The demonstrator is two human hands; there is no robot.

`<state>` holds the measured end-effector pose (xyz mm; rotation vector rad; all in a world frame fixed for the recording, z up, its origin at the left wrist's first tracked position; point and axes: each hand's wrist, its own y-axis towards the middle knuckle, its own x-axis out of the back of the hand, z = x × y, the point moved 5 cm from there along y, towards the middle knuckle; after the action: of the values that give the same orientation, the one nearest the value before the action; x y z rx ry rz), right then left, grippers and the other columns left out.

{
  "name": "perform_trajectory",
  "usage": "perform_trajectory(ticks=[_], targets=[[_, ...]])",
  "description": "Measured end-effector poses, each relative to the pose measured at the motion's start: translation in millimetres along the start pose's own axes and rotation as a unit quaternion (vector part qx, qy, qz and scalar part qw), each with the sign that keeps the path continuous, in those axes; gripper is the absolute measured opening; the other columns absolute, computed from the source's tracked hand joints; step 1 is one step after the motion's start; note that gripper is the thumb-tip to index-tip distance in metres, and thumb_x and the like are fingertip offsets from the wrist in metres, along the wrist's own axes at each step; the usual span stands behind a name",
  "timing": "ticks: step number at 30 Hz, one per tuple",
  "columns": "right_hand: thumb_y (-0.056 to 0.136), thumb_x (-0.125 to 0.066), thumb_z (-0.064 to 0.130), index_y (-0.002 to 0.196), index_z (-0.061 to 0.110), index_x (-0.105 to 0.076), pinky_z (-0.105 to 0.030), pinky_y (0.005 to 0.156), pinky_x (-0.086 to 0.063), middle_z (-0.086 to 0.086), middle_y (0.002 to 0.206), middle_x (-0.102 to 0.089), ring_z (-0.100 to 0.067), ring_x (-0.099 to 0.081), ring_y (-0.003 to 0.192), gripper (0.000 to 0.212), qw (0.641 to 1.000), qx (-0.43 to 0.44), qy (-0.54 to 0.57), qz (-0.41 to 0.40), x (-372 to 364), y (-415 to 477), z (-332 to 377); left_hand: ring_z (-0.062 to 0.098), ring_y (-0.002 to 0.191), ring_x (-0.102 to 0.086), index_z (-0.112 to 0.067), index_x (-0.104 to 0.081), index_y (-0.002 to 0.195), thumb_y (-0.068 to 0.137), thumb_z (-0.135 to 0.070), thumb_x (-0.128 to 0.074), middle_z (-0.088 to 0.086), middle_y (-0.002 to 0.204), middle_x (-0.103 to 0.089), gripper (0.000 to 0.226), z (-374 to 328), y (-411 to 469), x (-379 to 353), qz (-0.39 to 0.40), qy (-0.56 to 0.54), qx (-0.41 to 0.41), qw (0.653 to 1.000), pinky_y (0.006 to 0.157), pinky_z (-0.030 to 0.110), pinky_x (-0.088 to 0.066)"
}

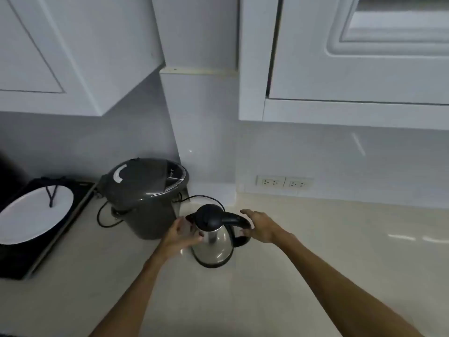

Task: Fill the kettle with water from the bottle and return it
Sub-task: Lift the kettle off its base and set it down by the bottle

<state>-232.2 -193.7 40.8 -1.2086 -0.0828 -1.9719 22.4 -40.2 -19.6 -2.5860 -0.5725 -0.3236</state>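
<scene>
A steel kettle (pixel 216 244) with a black lid and a black handle stands upright on the pale counter (pixel 315 263), its lid down. My left hand (pixel 181 235) rests against the kettle's left side near the spout, fingers spread on the steel. My right hand (pixel 261 227) hovers open just right of the handle, fingers apart, not closed around it. No water bottle is in view.
A dark grey electric pot (pixel 143 195) stands just behind and left of the kettle, with a black cord (pixel 104 217) looping on the counter. Far left, a white plate (pixel 34 215) lies on a black cooktop. Wall sockets (pixel 284 183) sit behind; white cabinets hang overhead.
</scene>
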Motion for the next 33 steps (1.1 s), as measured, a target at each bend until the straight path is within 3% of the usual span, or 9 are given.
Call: perform_trajectory(ticks=[4, 6, 9, 13, 17, 21, 24, 27, 33], targets=[[0.086, -0.075, 0.030, 0.136, 0.020, -0.053, -0.037, 0.092, -0.049, -0.009, 0.122, -0.068, -0.030, -0.063, 0.110, 0.056, 1.000, 0.006, -0.001, -0.025, -8.7, 10.0, 10.6, 0.021, 0.140, -0.048, -0.019, -0.036, 0.162, 0.029, -0.055, -0.104, -0.001, 0.148, -0.051, 0.153, -2.2, 18.8, 8.5, 0.073, 0.013, 0.002, 0.997, 0.119, 0.043, -0.043], [0.088, -0.072, 0.025, 0.129, 0.019, -0.056, -0.037, 0.088, -0.049, -0.008, 0.116, -0.070, -0.030, -0.064, 0.104, 0.045, 0.999, 0.002, -0.013, -0.050, -13.5, 14.5, 11.1, 0.022, 0.141, -0.048, -0.018, -0.035, 0.162, 0.034, -0.046, -0.105, 0.003, 0.148, -0.054, 0.149, -3.9, 30.4, 11.0, 0.100, 0.040, -0.010, 0.994, 0.116, 0.036, -0.042], [0.090, -0.065, 0.014, 0.124, 0.017, -0.058, -0.040, 0.087, -0.050, -0.010, 0.112, -0.070, -0.032, -0.064, 0.101, 0.035, 0.997, -0.002, -0.013, -0.080, -17.5, 16.2, 11.2, 0.026, 0.143, -0.050, -0.018, -0.041, 0.159, 0.050, -0.026, -0.103, 0.002, 0.143, -0.060, 0.125, -9.3, 43.8, 10.9, 0.142, 0.063, -0.040, 0.987, 0.109, 0.029, -0.041], [0.090, -0.064, 0.012, 0.123, 0.014, -0.060, -0.038, 0.086, -0.047, -0.010, 0.111, -0.069, -0.030, -0.063, 0.101, 0.033, 0.994, 0.005, 0.012, -0.106, -16.8, 8.0, 7.3, 0.022, 0.135, -0.059, -0.016, -0.052, 0.152, 0.022, -0.064, -0.103, 0.001, 0.136, -0.068, 0.148, -21.0, 47.6, 7.0, 0.166, 0.054, -0.072, 0.982, 0.117, 0.039, -0.046], [0.093, -0.064, 0.015, 0.127, 0.014, -0.059, -0.035, 0.085, -0.046, -0.008, 0.114, -0.069, -0.025, -0.061, 0.101, 0.035, 0.990, 0.010, 0.024, -0.137, -6.8, -20.6, -9.7, 0.013, 0.135, -0.057, -0.019, -0.049, 0.155, 0.024, -0.073, -0.097, -0.004, 0.143, -0.064, 0.149, -42.2, 39.0, -12.5, 0.203, 0.055, -0.116, 0.971, 0.113, 0.029, -0.043], [0.093, -0.067, 0.017, 0.130, 0.016, -0.059, -0.033, 0.086, -0.046, -0.005, 0.115, -0.068, -0.021, -0.060, 0.101, 0.038, 0.984, -0.025, 0.055, -0.168, 0.1, -72.7, -43.5, 0.005, 0.137, -0.059, -0.036, -0.051, 0.150, 0.036, -0.064, -0.101, -0.018, 0.141, -0.067, 0.128, -57.7, 23.5, -63.0, 0.279, 0.084, -0.141, 0.946, 0.113, 0.030, -0.047], [0.092, -0.069, 0.018, 0.130, 0.015, -0.060, -0.028, 0.085, -0.042, -0.003, 0.115, -0.069, -0.019, -0.060, 0.101, 0.040, 0.975, -0.066, 0.070, -0.199, 4.3, -117.7, -76.6, 0.009, 0.140, -0.058, -0.031, -0.052, 0.153, 0.046, -0.044, -0.106, -0.015, 0.145, -0.066, 0.120, -66.7, 10.1, -110.7, 0.308, 0.107, -0.171, 0.930, 0.119, 0.040, -0.046], [0.090, -0.071, 0.015, 0.129, 0.014, -0.062, -0.031, 0.086, -0.045, -0.003, 0.113, -0.070, -0.022, -0.062, 0.100, 0.040, 0.965, -0.108, 0.074, -0.227, 10.1, -162.5, -111.4, 0.007, 0.138, -0.059, -0.028, -0.054, 0.151, 0.048, -0.033, -0.103, -0.015, 0.143, -0.067, 0.114, -75.9, -6.4, -165.4, 0.336, 0.111, -0.186, 0.917, 0.119, 0.037, -0.046], [0.083, -0.070, 0.004, 0.118, 0.020, -0.066, -0.037, 0.086, -0.051, -0.001, 0.101, -0.070, -0.020, -0.062, 0.091, 0.038, 0.940, -0.180, 0.113, -0.268, 26.2, -236.8, -181.9, 0.000, 0.134, -0.060, -0.028, -0.055, 0.147, 0.045, -0.036, -0.102, -0.021, 0.138, -0.069, 0.112, -92.8, -39.5, -272.5, 0.379, 0.105, -0.194, 0.899, 0.115, 0.025, -0.046]])
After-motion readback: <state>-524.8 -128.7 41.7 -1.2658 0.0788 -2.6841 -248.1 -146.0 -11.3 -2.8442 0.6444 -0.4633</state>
